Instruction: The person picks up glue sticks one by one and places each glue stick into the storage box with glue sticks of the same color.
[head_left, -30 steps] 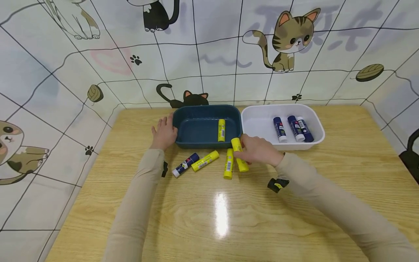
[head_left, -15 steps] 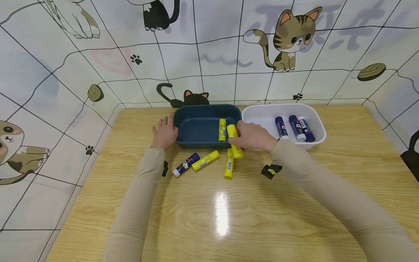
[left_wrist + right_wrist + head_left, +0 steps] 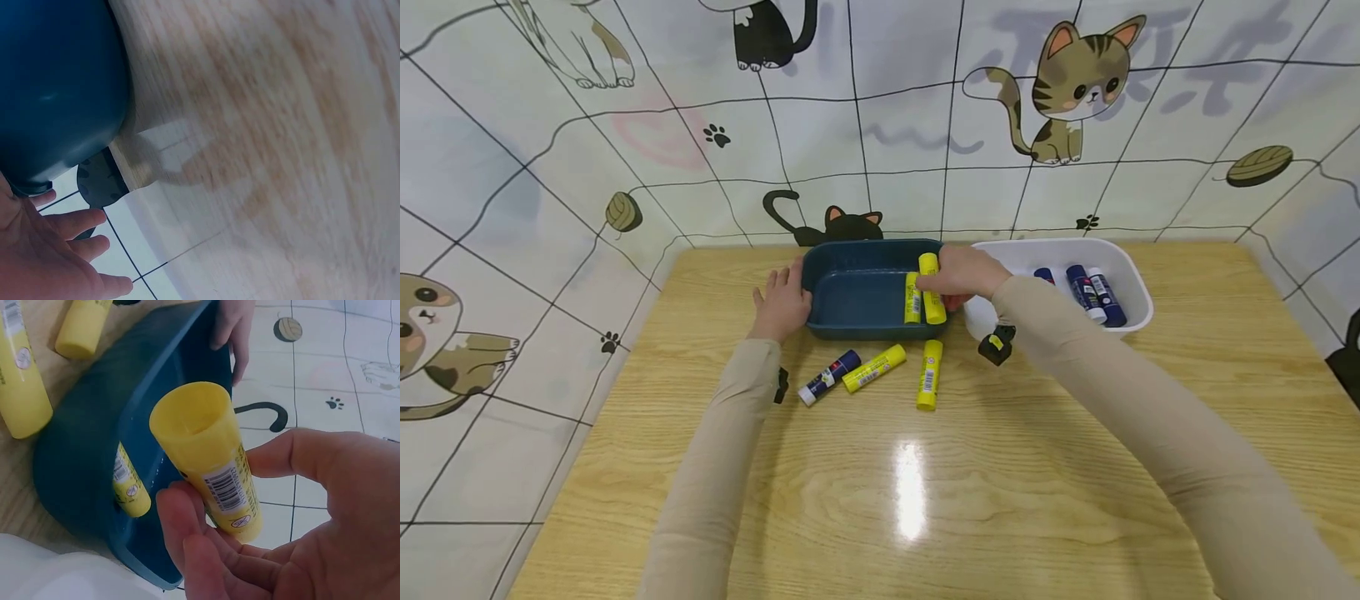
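My right hand (image 3: 967, 273) pinches a yellow glue stick (image 3: 215, 469) between thumb and fingers, over the right end of the dark teal bin (image 3: 880, 333). Another yellow glue stick (image 3: 912, 298) lies inside that bin, just left of the held one. At the bin's left end rests my left hand (image 3: 781, 304), fingers extended and spread; in the left wrist view the hand (image 3: 56, 253) touches the bin near its rim. In front of the bin lie a blue glue stick (image 3: 829, 377) and two yellow ones, one slanted (image 3: 875, 368) and one nearly upright in view (image 3: 928, 375).
A white bin (image 3: 1138, 312) stands right of the teal one, partly covered by my right forearm, with several blue glue sticks (image 3: 1085, 293) in it. Behind both bins rises a wall covering (image 3: 910, 200) printed with cats. The wooden table (image 3: 820, 492) extends toward me.
My right hand has carried the yellow glue stick up and left, from the table in front of the bins to over the teal bin. My left hand has stayed at the bin's left end.
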The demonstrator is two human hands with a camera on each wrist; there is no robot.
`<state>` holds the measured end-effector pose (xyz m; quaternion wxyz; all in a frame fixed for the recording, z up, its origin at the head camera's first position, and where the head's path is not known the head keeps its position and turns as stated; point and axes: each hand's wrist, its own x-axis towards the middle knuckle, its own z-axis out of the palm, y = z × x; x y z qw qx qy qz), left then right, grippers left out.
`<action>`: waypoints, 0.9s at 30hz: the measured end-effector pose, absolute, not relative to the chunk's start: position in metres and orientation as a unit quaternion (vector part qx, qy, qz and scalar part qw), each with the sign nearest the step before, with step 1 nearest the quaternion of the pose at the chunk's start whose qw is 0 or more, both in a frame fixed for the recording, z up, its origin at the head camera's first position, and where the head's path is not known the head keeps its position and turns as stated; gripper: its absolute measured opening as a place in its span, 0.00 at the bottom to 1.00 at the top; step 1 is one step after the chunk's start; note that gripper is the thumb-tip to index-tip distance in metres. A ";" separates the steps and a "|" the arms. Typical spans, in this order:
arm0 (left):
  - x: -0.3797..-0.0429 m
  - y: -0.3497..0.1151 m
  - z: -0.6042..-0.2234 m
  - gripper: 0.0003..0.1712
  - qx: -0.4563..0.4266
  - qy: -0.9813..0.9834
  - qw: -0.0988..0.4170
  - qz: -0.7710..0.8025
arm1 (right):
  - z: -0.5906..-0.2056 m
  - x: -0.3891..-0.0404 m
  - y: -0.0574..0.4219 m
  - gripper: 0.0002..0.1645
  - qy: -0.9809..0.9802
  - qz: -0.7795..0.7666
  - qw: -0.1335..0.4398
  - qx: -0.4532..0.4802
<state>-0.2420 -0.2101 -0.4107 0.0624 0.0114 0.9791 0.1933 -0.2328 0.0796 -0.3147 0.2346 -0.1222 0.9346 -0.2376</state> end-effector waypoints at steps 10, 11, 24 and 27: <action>-0.243 -0.209 -0.410 0.35 0.009 0.979 0.069 0.190 | -0.313 -0.262 0.071 0.25 0.928 -0.221 0.286 -0.086; -0.243 -0.209 -0.410 0.35 0.008 0.980 0.069 0.189 | -0.313 -0.265 0.070 0.25 0.927 -0.219 0.293 -0.082; -0.242 -0.210 -0.410 0.35 0.007 0.980 0.064 0.188 | -0.313 -0.280 0.047 0.24 0.935 -0.164 0.306 -0.069; -0.242 -0.211 -0.410 0.35 0.007 0.980 0.060 0.188 | -0.318 -0.283 0.039 0.23 0.938 -0.135 0.312 -0.072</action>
